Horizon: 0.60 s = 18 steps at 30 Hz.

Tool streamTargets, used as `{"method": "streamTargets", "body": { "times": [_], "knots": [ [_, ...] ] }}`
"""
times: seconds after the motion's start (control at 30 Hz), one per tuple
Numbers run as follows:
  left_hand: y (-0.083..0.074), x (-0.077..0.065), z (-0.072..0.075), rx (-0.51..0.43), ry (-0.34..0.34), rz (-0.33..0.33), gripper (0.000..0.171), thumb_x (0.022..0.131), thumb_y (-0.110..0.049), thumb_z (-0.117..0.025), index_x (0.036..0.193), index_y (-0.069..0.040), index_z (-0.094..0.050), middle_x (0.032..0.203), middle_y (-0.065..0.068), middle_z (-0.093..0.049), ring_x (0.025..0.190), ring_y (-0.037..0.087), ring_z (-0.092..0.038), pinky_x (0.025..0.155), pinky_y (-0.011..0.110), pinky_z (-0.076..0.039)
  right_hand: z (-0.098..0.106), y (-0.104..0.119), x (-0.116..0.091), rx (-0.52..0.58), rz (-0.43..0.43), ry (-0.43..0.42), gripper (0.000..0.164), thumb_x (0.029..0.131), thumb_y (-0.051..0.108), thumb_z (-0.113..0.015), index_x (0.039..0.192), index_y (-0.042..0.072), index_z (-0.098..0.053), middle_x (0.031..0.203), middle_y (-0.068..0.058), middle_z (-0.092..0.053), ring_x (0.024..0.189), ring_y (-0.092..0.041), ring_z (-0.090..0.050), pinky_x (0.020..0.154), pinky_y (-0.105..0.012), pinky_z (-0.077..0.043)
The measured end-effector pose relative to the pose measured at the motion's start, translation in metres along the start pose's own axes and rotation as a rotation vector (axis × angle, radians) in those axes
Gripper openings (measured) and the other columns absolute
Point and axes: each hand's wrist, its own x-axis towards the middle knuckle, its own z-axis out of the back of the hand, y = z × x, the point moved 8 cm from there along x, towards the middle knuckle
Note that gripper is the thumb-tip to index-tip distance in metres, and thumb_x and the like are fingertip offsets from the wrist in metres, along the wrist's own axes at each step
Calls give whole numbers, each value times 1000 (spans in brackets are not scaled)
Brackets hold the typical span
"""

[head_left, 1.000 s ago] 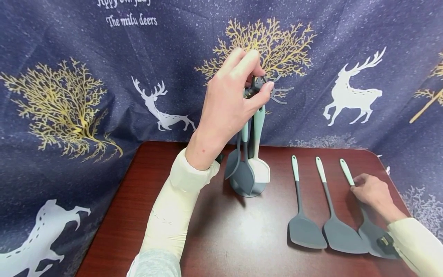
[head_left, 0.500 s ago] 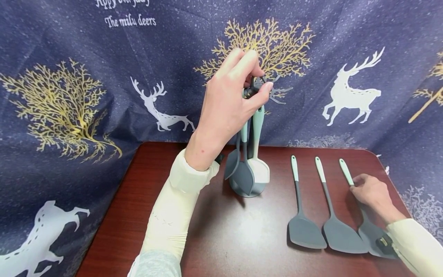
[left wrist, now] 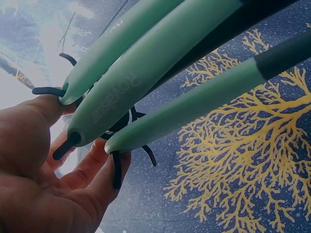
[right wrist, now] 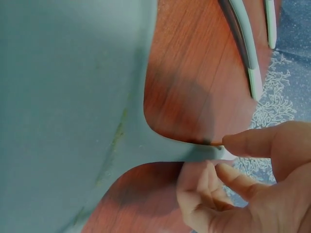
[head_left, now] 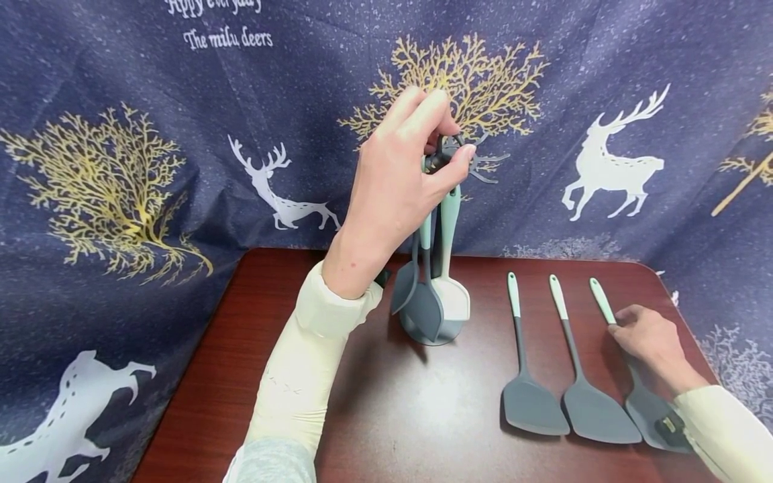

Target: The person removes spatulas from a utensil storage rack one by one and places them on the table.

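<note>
My left hand [head_left: 392, 184] grips the dark top of a utensil stand [head_left: 490, 161], whose round grey base [head_left: 449, 333] rests on the table. In the left wrist view, mint green handles [left wrist: 121, 92] hang from the stand's black hooks [left wrist: 116, 170] beside the fingers. Two dark grey utensil heads [head_left: 427, 312] and a cream one [head_left: 453, 295] hang low around the post. At the right, my right hand [head_left: 651, 341] pinches the mint handle of the rightmost spatula [head_left: 602, 300]. Its broad grey blade [right wrist: 73, 107] fills much of the right wrist view; the sleeve partly covers it in the head view.
Two more grey spatulas, a left one [head_left: 534, 406] and a middle one [head_left: 600, 410], lie side by side, handles pointing to the back. Behind the reddish-brown table [head_left: 362, 416] hangs a dark blue cloth [head_left: 302, 87] with deer and trees.
Hardly anything differs. Both hands keep their holds, and the rightmost spatula's handle end has shifted very slightly to the left.
</note>
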Motion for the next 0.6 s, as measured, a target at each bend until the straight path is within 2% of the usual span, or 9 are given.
{"method": "streamTargets", "body": {
  "times": [0.1,0.27,0.37,0.6],
  "knots": [
    [0,0,0,-1,-1,1,19,98,-24,-74,105,-9,-67,107,3,-58,93,12,-57,80,24,-48,2,1,0,12,12,-22,35,93,19,-71,114,-9,-66,108,-36,-69,98,-62,-62,77,-65,-50],
    [0,0,0,-4,-3,2,19,98,-24,-74,106,-8,-67,107,3,-58,93,12,-58,81,24,-48,11,9,-1,46,63,-94,35,93,21,-70,113,-8,-66,101,-31,-73,89,-52,-68,67,-51,-50],
    [0,0,0,-6,-3,2,19,98,-24,-74,106,-8,-67,107,4,-58,93,12,-59,82,24,-48,16,17,-1,59,77,-108,39,94,21,-70,118,-9,-65,103,-30,-74,90,-52,-69,66,-48,-49],
    [0,0,0,-6,-2,2,19,97,-24,-74,105,-9,-67,106,4,-58,93,12,-57,80,25,-47,25,31,-3,79,96,-132,43,97,22,-69,125,-10,-63,108,-32,-74,99,-55,-69,79,-61,-48]
  ]
}}
